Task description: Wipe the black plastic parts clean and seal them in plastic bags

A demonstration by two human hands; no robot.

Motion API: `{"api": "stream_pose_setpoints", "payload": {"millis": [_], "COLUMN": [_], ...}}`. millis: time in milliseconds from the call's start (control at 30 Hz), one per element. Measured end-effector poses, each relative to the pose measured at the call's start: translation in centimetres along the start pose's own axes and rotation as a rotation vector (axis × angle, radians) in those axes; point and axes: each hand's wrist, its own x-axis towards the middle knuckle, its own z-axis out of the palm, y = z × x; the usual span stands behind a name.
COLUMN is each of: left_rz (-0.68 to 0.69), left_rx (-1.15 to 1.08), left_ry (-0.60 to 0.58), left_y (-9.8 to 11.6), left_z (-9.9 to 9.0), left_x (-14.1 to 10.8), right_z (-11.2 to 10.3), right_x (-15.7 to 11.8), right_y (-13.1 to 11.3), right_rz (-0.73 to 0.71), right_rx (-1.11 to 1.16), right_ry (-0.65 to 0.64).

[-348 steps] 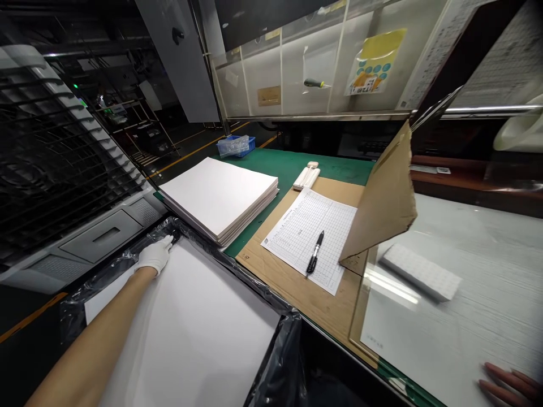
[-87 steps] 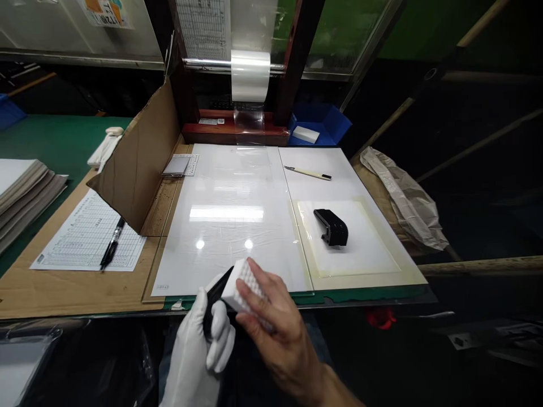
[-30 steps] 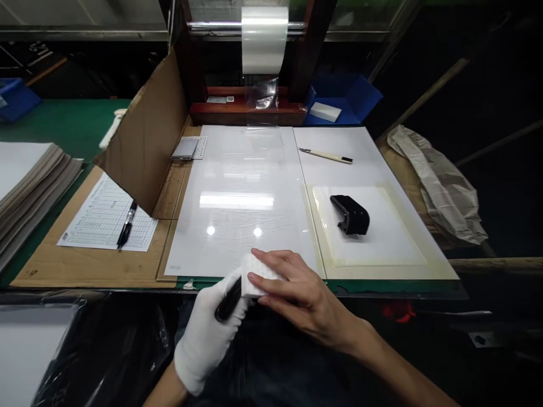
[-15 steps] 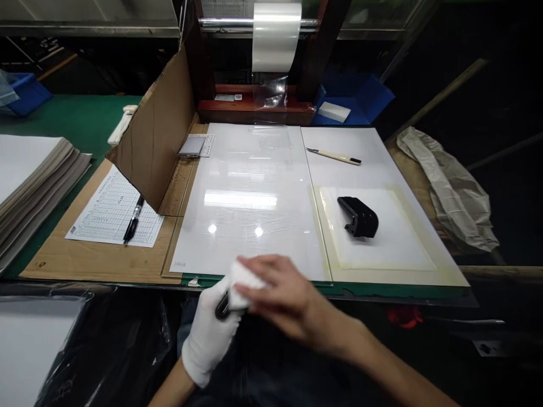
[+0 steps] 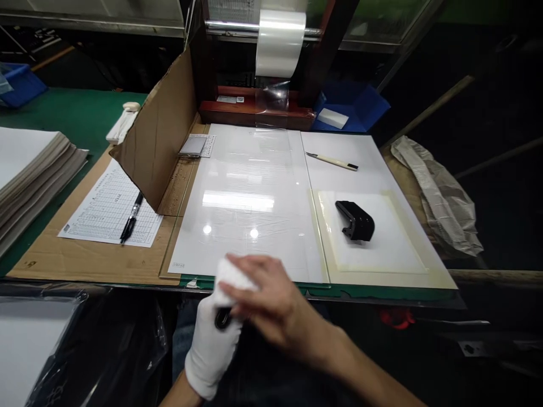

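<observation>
My left hand (image 5: 211, 345), in a white glove, is closed around a glossy black part (image 5: 223, 318) at the table's front edge. Most of that part is hidden by the glove and my other hand. My bare right hand (image 5: 271, 299) grips a folded white cloth (image 5: 234, 282) and presses it against the black part, fingers slightly blurred. A curved black plastic piece (image 5: 358, 220) rests on the taped white sheet (image 5: 382, 257) to the right. Just beyond my hands lies a clear-covered white sheet (image 5: 246, 249).
A craft knife (image 5: 333, 161) lies behind the black piece. At the back hangs a roll of clear film (image 5: 280, 45), beside a blue bin (image 5: 356, 107). On the left stand a cardboard divider (image 5: 156, 130), a form (image 5: 110, 212) with a pen (image 5: 131, 220), and stacked paper (image 5: 38, 175).
My right hand and the cloth have shifted slightly left and up over the black part. My left hand keeps its hold. The whole view has shifted a little.
</observation>
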Motion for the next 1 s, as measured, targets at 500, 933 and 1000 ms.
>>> {"api": "stream_pose_setpoints", "payload": {"millis": [500, 933, 1000], "left_rz": [0.310, 0.392, 0.381], "left_rx": [0.090, 0.068, 0.051], "left_ry": [0.023, 0.199, 0.222], "left_y": [-1.2, 0.2, 0.8], "left_z": [0.0, -2.8, -3.1], "left_x": [-0.2, -0.7, -0.7], "right_z": [1.9, 0.9, 0.0], "right_x": [-0.1, 13.5, 14.4], "right_y": [-0.8, 3.2, 3.3], "right_rz": [0.172, 0.324, 0.307], "right_rx": [0.028, 0.138, 0.121], "right_ry": [0.182, 0.204, 0.246]}}
